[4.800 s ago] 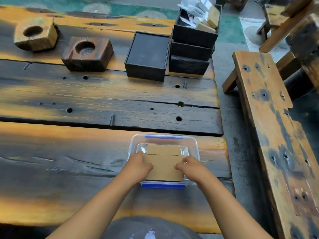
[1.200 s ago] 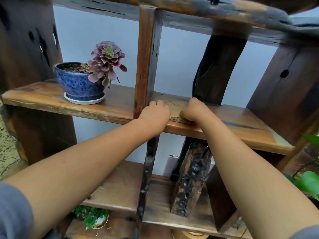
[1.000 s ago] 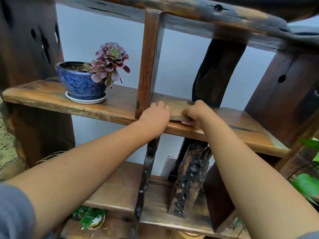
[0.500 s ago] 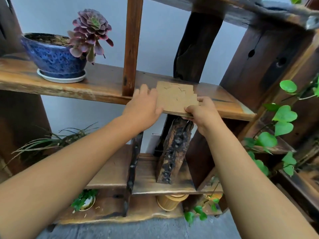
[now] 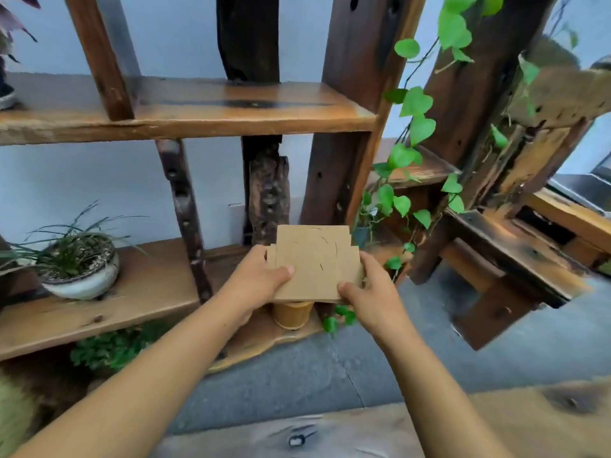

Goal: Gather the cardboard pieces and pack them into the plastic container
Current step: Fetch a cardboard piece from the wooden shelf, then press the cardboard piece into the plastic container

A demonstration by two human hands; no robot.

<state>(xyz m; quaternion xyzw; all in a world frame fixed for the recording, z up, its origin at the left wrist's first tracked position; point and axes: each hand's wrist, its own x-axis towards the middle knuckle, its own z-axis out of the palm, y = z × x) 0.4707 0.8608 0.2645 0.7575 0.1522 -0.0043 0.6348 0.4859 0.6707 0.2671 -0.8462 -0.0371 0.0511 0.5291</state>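
A flat stack of brown cardboard pieces (image 5: 315, 262) with a stepped outline hangs in the air in front of a wooden shelf unit. My left hand (image 5: 256, 277) grips its left edge, thumb on top. On the right side my right hand (image 5: 368, 290) holds the near right corner, thumb on top as well. The plastic container is out of view.
The upper shelf board (image 5: 231, 109) where the stack lay is bare. A white pot of grass (image 5: 77, 266) stands on the lower shelf, a small bamboo cup (image 5: 292, 314) sits below the stack, ivy (image 5: 413, 127) trails at right, and a wooden table edge (image 5: 429, 424) runs along the bottom.
Both hands have lifted the cardboard stack off the upper shelf and drawn it down and toward me. The view has tilted downward; the blue succulent pot has left the frame.
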